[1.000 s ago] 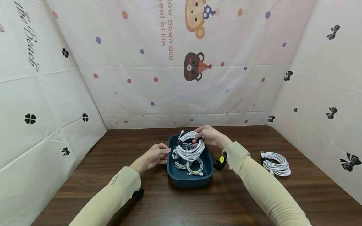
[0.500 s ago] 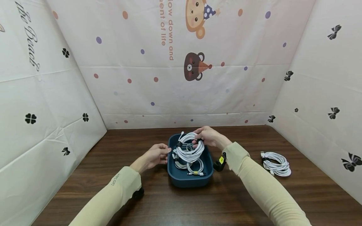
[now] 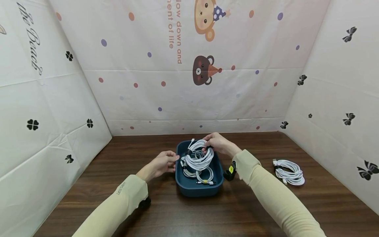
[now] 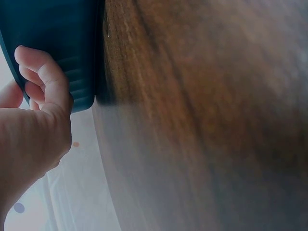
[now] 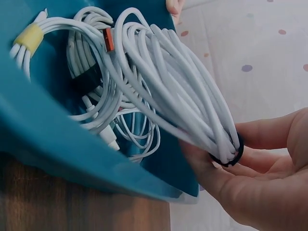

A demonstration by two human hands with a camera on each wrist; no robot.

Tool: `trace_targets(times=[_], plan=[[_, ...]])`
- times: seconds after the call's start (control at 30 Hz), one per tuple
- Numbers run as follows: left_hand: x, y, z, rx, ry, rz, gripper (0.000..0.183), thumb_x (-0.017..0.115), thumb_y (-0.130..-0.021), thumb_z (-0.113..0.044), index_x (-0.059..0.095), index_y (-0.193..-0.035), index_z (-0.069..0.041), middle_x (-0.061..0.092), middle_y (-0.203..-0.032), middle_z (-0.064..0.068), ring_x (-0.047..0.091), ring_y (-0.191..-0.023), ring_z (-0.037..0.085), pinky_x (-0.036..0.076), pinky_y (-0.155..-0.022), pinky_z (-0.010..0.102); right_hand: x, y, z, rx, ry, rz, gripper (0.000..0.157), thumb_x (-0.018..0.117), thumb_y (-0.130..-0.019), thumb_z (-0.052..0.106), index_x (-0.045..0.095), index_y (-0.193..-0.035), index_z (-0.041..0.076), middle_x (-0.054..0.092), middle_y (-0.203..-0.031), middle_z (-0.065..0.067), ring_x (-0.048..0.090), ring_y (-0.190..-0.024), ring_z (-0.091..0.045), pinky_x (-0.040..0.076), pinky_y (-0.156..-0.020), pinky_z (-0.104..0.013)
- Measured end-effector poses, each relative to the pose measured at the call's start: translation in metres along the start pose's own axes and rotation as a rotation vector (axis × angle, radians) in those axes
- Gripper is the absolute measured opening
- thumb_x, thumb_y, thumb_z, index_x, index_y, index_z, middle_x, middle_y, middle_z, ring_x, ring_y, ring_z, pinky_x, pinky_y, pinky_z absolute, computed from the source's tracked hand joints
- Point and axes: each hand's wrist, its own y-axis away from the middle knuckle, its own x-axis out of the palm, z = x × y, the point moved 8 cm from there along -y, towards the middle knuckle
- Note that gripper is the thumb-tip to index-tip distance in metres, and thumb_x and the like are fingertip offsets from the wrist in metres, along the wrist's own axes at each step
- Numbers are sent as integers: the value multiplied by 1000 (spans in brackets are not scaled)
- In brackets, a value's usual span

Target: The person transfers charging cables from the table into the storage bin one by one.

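A large coil of white cable (image 3: 197,164), bound with black straps, hangs in the mouth of a dark blue plastic bin (image 3: 199,191). My right hand (image 3: 220,144) pinches this coil at one black strap, over the bin's back right edge; the right wrist view shows the thumb and fingers around the bundle. Beneath it, inside the bin, lie smaller cable coils, one wrapped with a yellow band (image 5: 30,37) and another with a black one. My left hand (image 3: 162,163) holds the bin's left rim, with curled fingers (image 4: 54,77) against the outer wall.
Another white cable coil (image 3: 291,172) with a black strap lies on the brown wooden table (image 3: 183,217), to the right of the right forearm. Printed white sheets (image 3: 148,98) stand behind the table and along both sides.
The large cable coil and my right hand have sunk very slightly toward the bin. My left hand has stayed at the rim.
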Motion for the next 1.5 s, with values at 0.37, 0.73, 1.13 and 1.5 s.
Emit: trace_targets(times=[0.37,0.73,1.13,1.5], plan=[[0,-1,0,1,-3,7,9,54,-98,-13,47,-98,-7,53,-79,4,51,-66,15,50,-61,29,-21,5,8,-41,14,-115,35,35,-100,0,50,-131,-8,53,-135,-28,54,-124,-38,44,-105,-46],[1,0,1,12,-2,11,8,54,-98,-12,48,-98,-7,52,-83,4,51,-67,15,50,-61,29,-52,24,20,-143,-39,-239,34,43,-98,2,52,-128,-12,55,-130,-32,64,-110,-35,53,-94,-38],[0,-2,1,9,-1,4,7,54,-99,-13,48,-98,-7,52,-84,5,51,-67,15,50,-61,29,-82,44,11,-158,-21,-245,34,45,-100,6,50,-129,-10,60,-125,-26,64,-112,-31,52,-96,-38],[1,-2,1,17,-14,7,9,54,-98,-13,48,-99,-7,52,-86,5,51,-68,15,50,-62,28,-111,63,-4,-133,-62,-255,38,47,-102,13,46,-133,-8,68,-101,2,67,-96,-8,55,-86,-24]])
